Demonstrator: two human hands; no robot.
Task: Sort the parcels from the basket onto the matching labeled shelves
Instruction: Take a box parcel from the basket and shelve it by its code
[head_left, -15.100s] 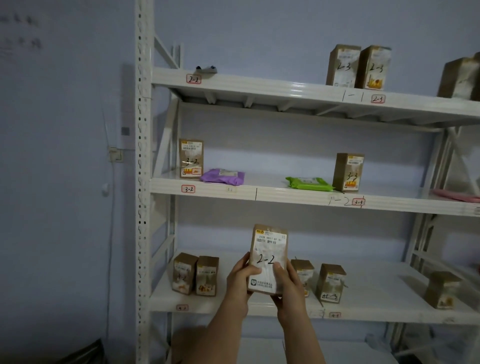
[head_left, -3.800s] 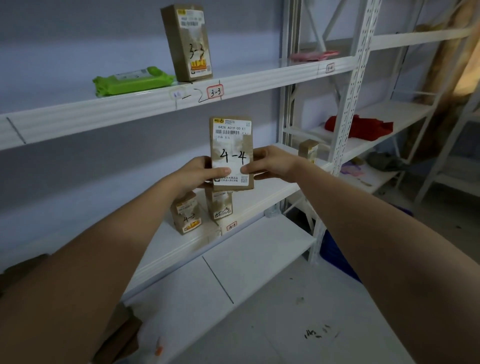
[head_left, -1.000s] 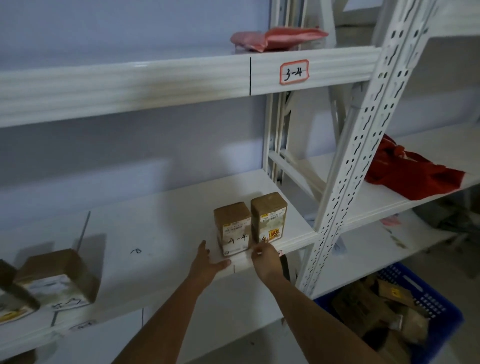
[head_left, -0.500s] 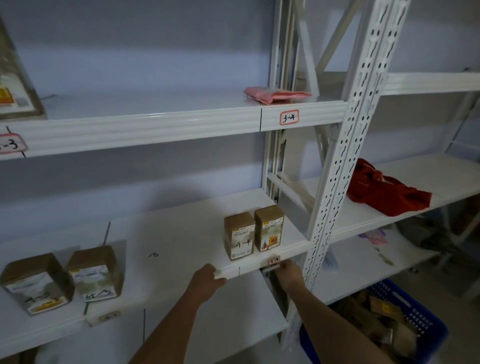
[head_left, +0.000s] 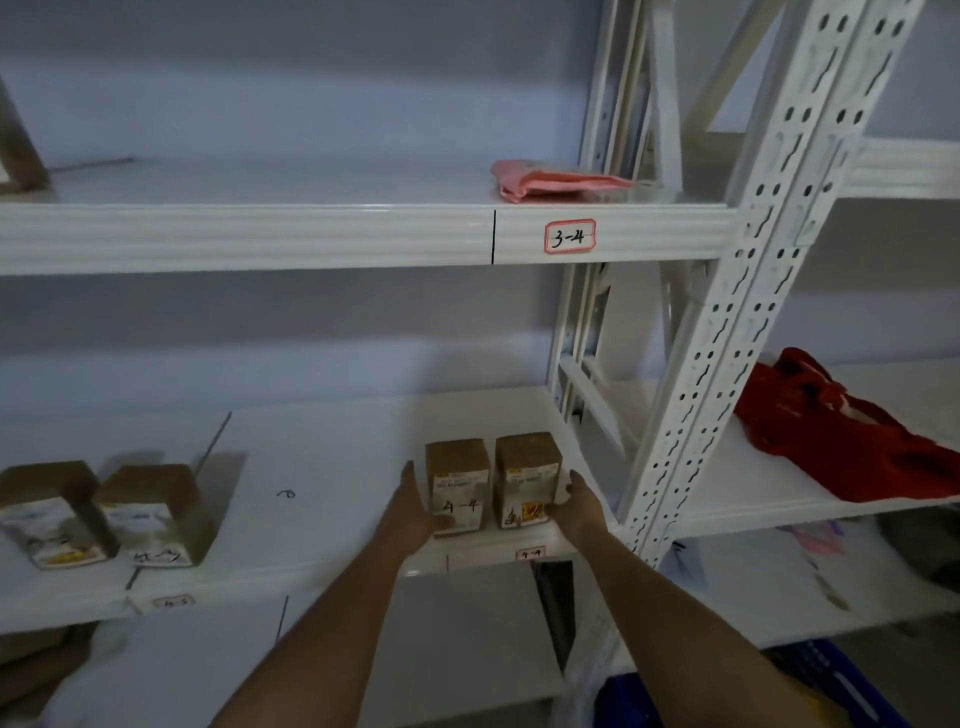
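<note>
Two brown parcels stand side by side on the white shelf (head_left: 337, 467), above the small 4-4 tag (head_left: 531, 554). The left parcel (head_left: 457, 488) has "4-4" written on its label. The right parcel (head_left: 527, 478) carries a yellow sticker. My left hand (head_left: 413, 512) cups the left side of the left parcel, thumb at its front corner. My right hand (head_left: 579, 506) cups the right side of the right parcel. Only a corner of the blue basket (head_left: 831, 675) shows at the bottom right.
Two more brown parcels (head_left: 52, 509) (head_left: 156, 512) stand further left on the same shelf. A pink bag (head_left: 550, 179) lies above the 3-4 tag (head_left: 570, 237). A perforated upright (head_left: 727, 338) stands just right of my hands. A red bag (head_left: 841, 447) lies on the neighbouring rack.
Both hands were at the shelf's front edge below the parcels; now they have risen and closed in on the outer sides of the two parcels. The view has moved closer.
</note>
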